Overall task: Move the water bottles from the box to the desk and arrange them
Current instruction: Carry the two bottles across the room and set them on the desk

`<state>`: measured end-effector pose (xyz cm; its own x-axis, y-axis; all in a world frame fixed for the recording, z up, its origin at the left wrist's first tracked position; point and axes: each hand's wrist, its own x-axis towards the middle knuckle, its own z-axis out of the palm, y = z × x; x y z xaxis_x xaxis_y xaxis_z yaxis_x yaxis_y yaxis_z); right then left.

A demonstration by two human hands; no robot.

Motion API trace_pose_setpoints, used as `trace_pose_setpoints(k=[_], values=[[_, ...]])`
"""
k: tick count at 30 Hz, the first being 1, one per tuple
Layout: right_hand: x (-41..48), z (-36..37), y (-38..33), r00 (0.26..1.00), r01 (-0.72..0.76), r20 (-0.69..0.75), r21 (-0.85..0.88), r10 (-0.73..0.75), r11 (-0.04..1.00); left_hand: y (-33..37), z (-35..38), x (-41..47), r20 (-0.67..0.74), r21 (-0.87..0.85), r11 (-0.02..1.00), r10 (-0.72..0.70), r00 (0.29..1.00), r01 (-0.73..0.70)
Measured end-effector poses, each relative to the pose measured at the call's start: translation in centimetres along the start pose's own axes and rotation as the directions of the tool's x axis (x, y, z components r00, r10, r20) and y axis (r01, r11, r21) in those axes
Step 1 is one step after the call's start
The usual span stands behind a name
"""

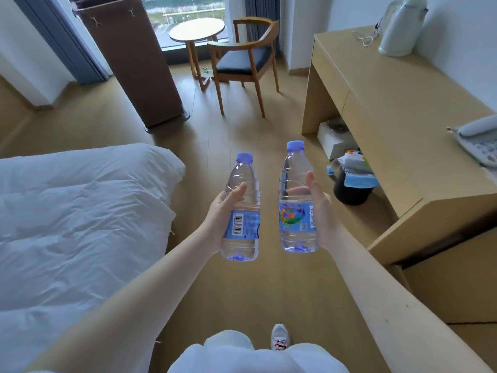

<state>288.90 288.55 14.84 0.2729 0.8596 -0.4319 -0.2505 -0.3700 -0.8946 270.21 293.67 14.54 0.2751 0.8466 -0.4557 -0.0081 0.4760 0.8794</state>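
Mid-carry above the wood floor [242, 117], my left hand [224, 220] fingers [238, 190] grasp a clear blue-capped plastic bottle [243, 173], my right hand [321, 211] another such bottle [294, 168], both upright; next, I judge, turn right and stand them on the pale wooden bench [390, 103].

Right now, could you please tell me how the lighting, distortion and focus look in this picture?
Head view: soft daylight from the window, no harsh shadows. Head view: wide-angle distortion bows the desk edges. Head view: the left bottle in the left hand and right bottle in the right hand look sharp.
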Motion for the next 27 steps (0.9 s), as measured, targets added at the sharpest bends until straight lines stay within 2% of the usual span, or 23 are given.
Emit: trace_pose_setpoints(k=[5,14,18,22,27], values=[[3.9,-1.5,-1.5,0.996,-0.014,-0.085,-0.02,0.012,1.0,1.5,2.4,5.2,0.025,0.03,0.998,-0.047,0.999,0.046],[13.3,-3.3,-5.9,0.965,0.047,-0.259,0.011,-0.043,0.999,6.9,5.2,17.9,0.195,0.019,0.998,-0.069,0.978,0.066],[18.9,-2.8,-8.4,0.949,0.041,-0.314,0.033,-0.028,0.999,9.9,6.1,24.3,0.291,0.024,0.997,-0.072,0.954,0.068],[24.2,-1.7,-11.2,0.934,0.044,-0.356,0.055,-0.021,0.998,13.4,6.4,30.5,0.302,0.036,0.999,-0.041,0.952,0.031],[29.7,-0.6,-14.2,0.912,0.043,-0.411,0.072,-0.009,0.997,17.4,6.9,37.1,0.36,0.058,0.996,-0.086,0.929,0.069]])
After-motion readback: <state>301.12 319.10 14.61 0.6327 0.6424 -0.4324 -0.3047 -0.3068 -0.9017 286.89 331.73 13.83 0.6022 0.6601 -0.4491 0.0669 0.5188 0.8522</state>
